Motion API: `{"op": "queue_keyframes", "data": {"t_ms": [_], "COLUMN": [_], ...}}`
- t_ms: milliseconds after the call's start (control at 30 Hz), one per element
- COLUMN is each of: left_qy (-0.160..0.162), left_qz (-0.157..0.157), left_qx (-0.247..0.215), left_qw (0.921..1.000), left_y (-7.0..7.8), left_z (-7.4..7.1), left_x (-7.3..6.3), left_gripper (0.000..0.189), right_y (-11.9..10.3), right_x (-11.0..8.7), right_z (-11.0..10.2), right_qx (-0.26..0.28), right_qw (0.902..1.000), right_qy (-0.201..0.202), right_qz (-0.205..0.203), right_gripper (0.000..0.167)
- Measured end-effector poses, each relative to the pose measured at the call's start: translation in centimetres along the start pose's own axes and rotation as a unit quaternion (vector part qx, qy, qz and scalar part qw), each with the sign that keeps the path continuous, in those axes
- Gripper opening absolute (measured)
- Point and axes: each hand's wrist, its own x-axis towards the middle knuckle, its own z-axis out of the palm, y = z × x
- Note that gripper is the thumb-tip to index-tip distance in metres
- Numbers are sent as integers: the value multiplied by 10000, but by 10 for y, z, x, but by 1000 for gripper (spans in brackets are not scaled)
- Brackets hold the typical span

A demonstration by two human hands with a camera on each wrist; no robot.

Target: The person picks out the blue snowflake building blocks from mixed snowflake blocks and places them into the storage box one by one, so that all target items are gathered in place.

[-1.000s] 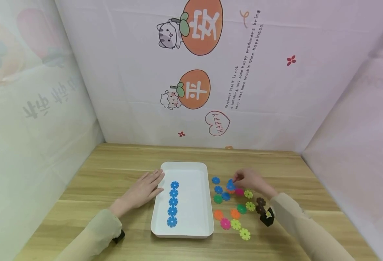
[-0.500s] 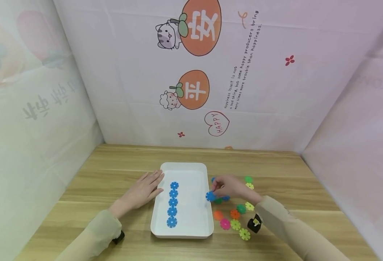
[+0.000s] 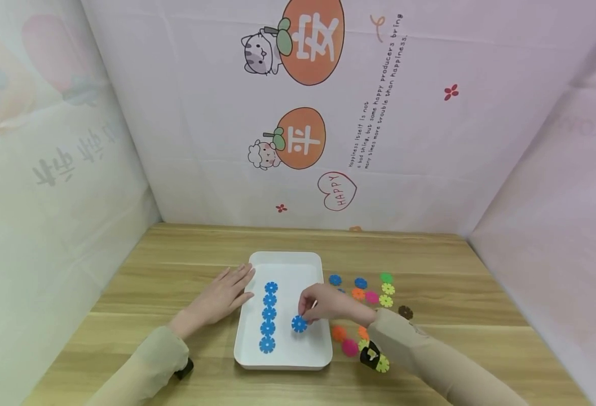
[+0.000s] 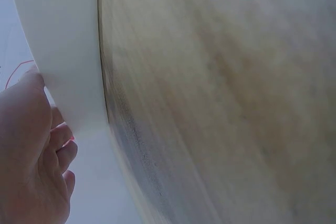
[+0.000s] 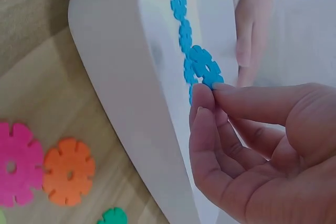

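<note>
A blue notched plastic disc [image 3: 299,323] is pinched between the thumb and fingers of my right hand [image 3: 322,302], held over the right half of the white tray [image 3: 305,361]. In the right wrist view the same disc [image 5: 206,65] tilts at the fingertips and overlaps the row behind it. That row of several blue discs [image 3: 269,313] runs lengthwise down the tray's left half, edge to edge. My left hand [image 3: 221,296] rests on the tray's left rim with its fingers extended. The left wrist view shows the hand [image 4: 31,145] against the tray's outer wall [image 4: 65,45].
Right of the tray, loose notched discs lie on the wooden table [image 3: 186,248]: blue [image 3: 361,283], orange [image 3: 358,294], pink [image 3: 350,347], yellow-green [image 3: 386,301], green [image 3: 386,278] and brown [image 3: 405,312]. The right forearm covers some of them. White printed cloth walls [image 3: 206,169] enclose the table.
The right hand has picked a blue disc from the loose ones and carried it left, over the tray's right rim to above its floor. The left hand has stayed on the rim.
</note>
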Motion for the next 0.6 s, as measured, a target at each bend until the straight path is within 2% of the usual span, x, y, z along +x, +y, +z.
{"op": "queue_keyframes", "data": {"t_ms": [267, 600], "left_qy": [-49, -2], "left_qz": [-24, 10], "left_qx": [-35, -45], "left_qw": [10000, 10000], "left_y": [0, -1], "left_z": [0, 0], "left_x": [0, 0], "left_gripper": [63, 62], "right_y": [-3, -5], "right_x": [2, 5], "right_z": [18, 26], "right_qx": [-368, -481], "right_qw": [9992, 9986], "right_qy": [-137, -225], "right_qz": [109, 58], "right_gripper": [12, 12]}}
